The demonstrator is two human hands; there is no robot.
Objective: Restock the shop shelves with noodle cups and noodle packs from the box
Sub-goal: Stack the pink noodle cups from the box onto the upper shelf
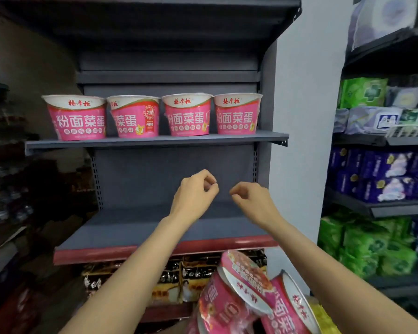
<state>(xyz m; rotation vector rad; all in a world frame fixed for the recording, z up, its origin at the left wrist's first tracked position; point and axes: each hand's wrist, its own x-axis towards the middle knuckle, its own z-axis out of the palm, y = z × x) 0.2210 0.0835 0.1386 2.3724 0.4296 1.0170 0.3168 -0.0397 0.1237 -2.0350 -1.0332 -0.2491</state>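
Noodle cups on shelf: four pink-and-white paper noodle cups (152,116) stand upright in a row on the grey metal upper shelf (155,141), side by side, lids on.
Noodle cups waiting: more pink foil-lidded cups (241,288) lie tilted and heaped at the bottom of the view, below the forearms; I take these to be the supply in the box, though no box wall can be made out.
Noodle packs: dark and yellow plastic noodle packs (171,280) sit packed together on the lowest shelf, under the red shelf edge (155,249).
Middle shelf: the grey middle shelf (135,227) shows only its bare board where it is visible.
Left hand: the left hand (196,191) is raised before the middle shelf, fingers curled with thumb meeting fingertips, holding nothing.
Right hand: the right hand (249,198) hangs near it, well short of touching, fingers curled in and holding nothing.
Step in hand: between placements, by my reading; the top row looks filled.
Next move: likely reaching down to the heaped cups, gripping one by its sides and setting it upright on the middle shelf.
Hard to see: the left side is dark and blurred; green and blue wrapped packages (377,179) fill the neighbouring rack on the right, their labels unreadable.
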